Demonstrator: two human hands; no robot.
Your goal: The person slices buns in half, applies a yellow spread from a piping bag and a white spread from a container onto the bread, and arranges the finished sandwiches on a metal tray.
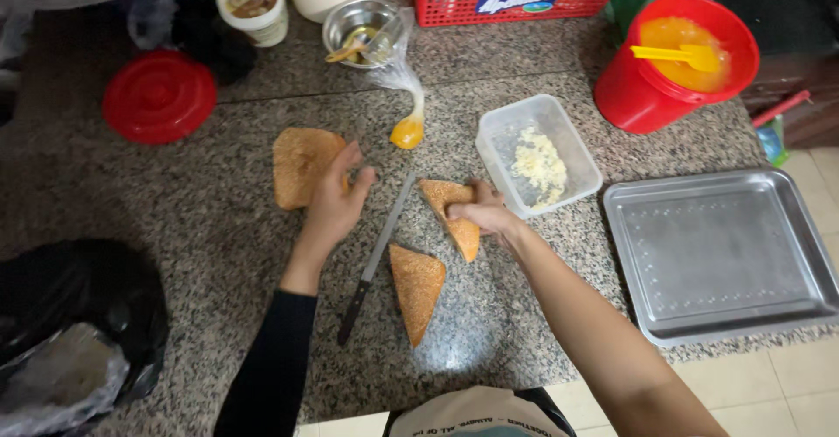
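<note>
My left hand (334,203) hovers with fingers apart at the right edge of a square slice of toasted bread (300,164) lying on the granite counter (175,201). My right hand (486,217) grips a triangular bread piece (453,216) beside a clear plastic tub (537,153). A second triangular piece (416,288) lies flat nearer to me. A long knife (376,258) with a black handle lies between my two hands, its blade pointing away from me.
The tub holds crumbly yellow filling. A piping bag (404,96) with orange cream lies near a small steel bowl (358,31). A metal tray (721,253) sits at right, a red bucket (673,61) behind it, a red lid (159,96) at left, a black bag (74,323) near left.
</note>
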